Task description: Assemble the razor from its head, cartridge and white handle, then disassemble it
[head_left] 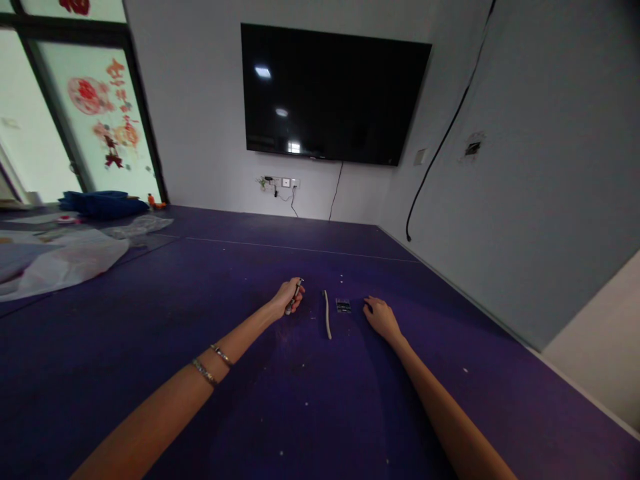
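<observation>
My left hand is closed around a slim dark-and-silver tool, held upright and tilted, with a small metal tip at its top; its exact kind is unclear. To its right, a toothbrush with a pale handle and dark head lies lengthwise on the purple surface. Beside that lies a small clear packet with dark pieces inside. My right hand rests on the surface just right of the packet, apart from it. Its fingers are loosely bent, thumb and forefinger apart, and nothing shows in them.
Clear plastic sheeting and a dark blue cloth bundle lie at the far left. A black cable hangs down the right wall. A television is mounted on the far wall above several sockets.
</observation>
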### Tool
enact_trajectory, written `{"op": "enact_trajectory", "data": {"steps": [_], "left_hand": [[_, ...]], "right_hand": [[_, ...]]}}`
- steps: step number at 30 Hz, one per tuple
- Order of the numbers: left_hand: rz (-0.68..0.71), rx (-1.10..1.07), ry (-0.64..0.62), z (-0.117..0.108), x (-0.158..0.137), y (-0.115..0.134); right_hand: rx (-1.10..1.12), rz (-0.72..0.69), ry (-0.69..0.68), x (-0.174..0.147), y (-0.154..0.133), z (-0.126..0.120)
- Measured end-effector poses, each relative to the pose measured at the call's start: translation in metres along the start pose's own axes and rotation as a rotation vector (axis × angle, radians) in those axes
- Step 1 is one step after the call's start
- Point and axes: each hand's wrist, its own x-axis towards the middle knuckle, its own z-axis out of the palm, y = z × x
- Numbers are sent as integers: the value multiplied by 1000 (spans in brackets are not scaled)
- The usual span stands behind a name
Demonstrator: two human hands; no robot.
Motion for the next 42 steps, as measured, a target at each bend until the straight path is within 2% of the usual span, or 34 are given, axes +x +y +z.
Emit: {"op": "enact_trajectory", "data": {"steps": [7,12,17,23,25,27,29,31,33,36,42], "left_hand": [[104,101,-38,3,3,16],[286,166,-51,17,0,17],[444,228,36,28,-3,17],[481,287,47,30,-3,18],[491,286,37,30,-3,18],[505,283,31,30,-3,19],[516,285,27,30,-3,20],[522,295,27,30,-4,22],[529,309,27,30,-6,24],[545,322,25,31,-8,26],[561,318,28,32,-9,26]], "right_hand": [[5,9,6,0,0,0],[7,13,5,0,-1,-1],[11,35,-17,0,-2,-3],[40,26,-19,0,-1,-1],[80,25,19,0,2,-1],[129,28,112,1,4,-5],[157,35,213,2,2,-13],[160,23,235,2,-6,-25],[161,-8,130,2,-21,-37],[183,-12,-124,-1,-53,-47],[77,-42,-280,-5,-105,-42]]}}
